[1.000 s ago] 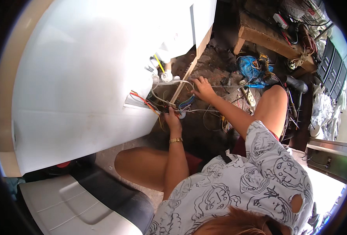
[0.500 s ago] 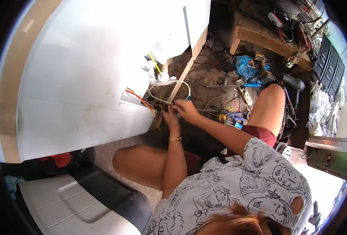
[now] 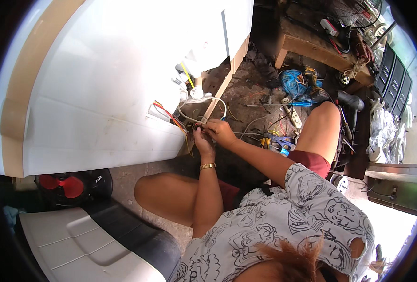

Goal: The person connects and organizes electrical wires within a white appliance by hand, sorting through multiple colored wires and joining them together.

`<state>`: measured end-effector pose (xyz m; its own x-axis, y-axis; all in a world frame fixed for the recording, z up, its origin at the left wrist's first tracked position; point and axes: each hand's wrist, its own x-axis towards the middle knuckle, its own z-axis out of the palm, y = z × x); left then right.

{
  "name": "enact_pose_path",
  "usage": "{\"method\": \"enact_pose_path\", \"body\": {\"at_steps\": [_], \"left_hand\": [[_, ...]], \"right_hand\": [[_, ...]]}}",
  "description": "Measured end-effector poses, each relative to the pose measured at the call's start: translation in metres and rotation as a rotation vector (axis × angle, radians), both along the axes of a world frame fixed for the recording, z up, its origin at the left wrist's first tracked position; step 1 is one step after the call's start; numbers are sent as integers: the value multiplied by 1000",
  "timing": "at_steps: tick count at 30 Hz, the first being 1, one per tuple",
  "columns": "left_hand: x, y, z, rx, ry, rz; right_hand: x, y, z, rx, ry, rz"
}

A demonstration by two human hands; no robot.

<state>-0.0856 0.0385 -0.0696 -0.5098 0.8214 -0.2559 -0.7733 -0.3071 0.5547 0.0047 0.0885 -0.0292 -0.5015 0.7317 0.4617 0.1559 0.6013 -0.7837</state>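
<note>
Both hands meet beside the lower corner of a large white appliance panel (image 3: 86,108). My left hand (image 3: 204,142), with a gold band on its wrist, is closed in a pinch on thin wires at its fingertips. Against it, my right hand (image 3: 221,132) has its fingers pressed together on the same wires. Orange, red and yellow wires (image 3: 171,118) come out of the panel toward my fingers. A pale cable (image 3: 224,107) loops down to the same spot. The wire ends between my fingers are too small to make out.
On the floor to the right lie a blue screwdriver (image 3: 298,104), purple-handled pliers (image 3: 281,142), a white power strip (image 3: 295,120), a yellow drill (image 3: 314,80) and blue twine (image 3: 293,83). A wooden bench (image 3: 312,43) stands beyond. A red-bladed fan (image 3: 72,187) sits lower left.
The view has shifted slightly, bringing more of the red-bladed fan into sight. My hands stay together at the wires, with a small change in finger position.
</note>
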Motion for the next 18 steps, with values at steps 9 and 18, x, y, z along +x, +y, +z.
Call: {"method": "enact_pose_path", "body": {"at_steps": [9,18], "left_hand": [[-7,-4,-1,-297,516,41],[8,-3,21,-280,680,-187]], "right_hand": [[0,-20,5,-223,-19,164],[8,8,-32,-240,32,323]]}}
